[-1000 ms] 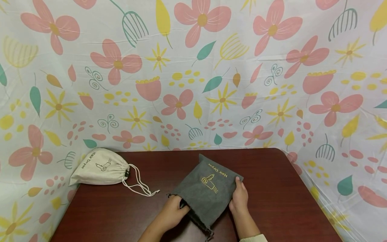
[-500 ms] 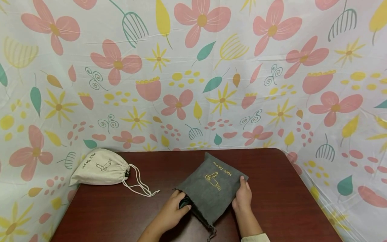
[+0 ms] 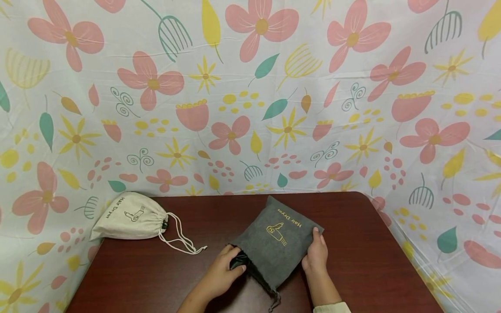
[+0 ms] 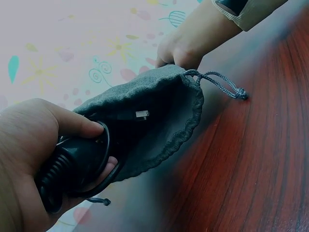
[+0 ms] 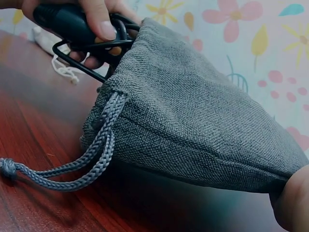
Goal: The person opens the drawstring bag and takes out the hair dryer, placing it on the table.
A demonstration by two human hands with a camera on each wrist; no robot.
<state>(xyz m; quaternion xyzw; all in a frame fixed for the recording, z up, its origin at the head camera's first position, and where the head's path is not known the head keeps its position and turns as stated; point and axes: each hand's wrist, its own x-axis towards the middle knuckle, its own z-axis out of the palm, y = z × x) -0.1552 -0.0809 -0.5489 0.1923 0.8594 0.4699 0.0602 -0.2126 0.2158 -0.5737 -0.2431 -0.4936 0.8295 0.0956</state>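
Observation:
A grey drawstring bag marked "Hair Dryer" is held slanted over the table, its mouth facing my left hand. That hand grips the black handle of a hair dryer, with a ribbed cord end and loops of black cord, at the bag's mouth. The dryer's far part is hidden in the bag. A plug with metal prongs shows inside the opening. My right hand pinches the closed-end corner of the bag, thumb on top. Grey drawstrings dangle from the mouth.
A cream drawstring bag, also marked "Hair Dryer", lies at the table's left back edge, its white cords trailing right. Behind the dark red wooden table hangs a flower-printed cloth.
The grey bag and my right hand have shifted a little right and away from my left hand. More of the black hair dryer's handle shows at the bag's mouth.

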